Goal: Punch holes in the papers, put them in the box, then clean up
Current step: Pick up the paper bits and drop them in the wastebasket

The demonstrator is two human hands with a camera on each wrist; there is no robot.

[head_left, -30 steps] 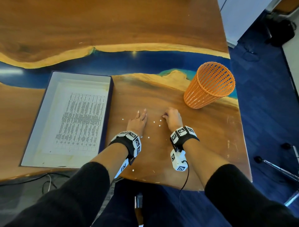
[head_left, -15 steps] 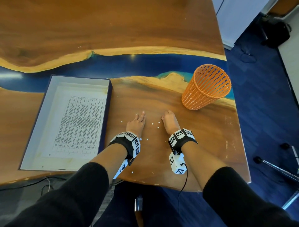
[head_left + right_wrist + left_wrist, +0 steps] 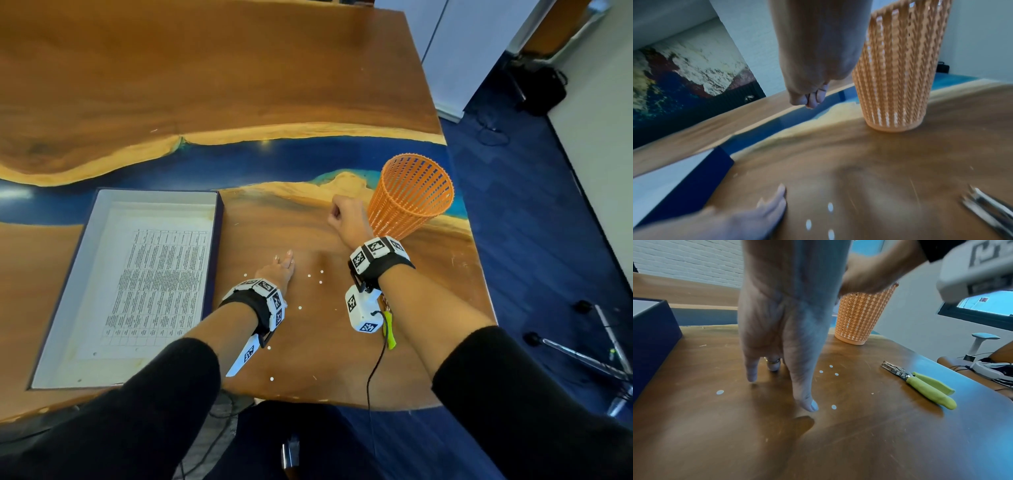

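Small white paper dots [image 3: 309, 275] lie scattered on the wooden table [image 3: 342, 359]. My left hand [image 3: 279, 270] rests flat among them with straight fingers [image 3: 809, 404], holding nothing. My right hand [image 3: 344, 214] hovers raised beside the orange mesh basket [image 3: 411, 198], its fingertips [image 3: 810, 99] bunched tightly; nothing shows between them. The dark blue box [image 3: 61, 291] at the left holds a printed sheet [image 3: 157, 274]. A green-handled hole punch [image 3: 920, 382] lies on the table under my right forearm.
The basket [image 3: 861, 316] stands upright near the table's right edge. More dots [image 3: 271, 379] lie close to the front edge. A blue resin strip [image 3: 239, 161] crosses the table behind the box. A cable hangs off the front edge.
My right hand has lifted off the table and moved forward and right, up beside the basket, with its fingers curled. The left hand has stayed flat in place.
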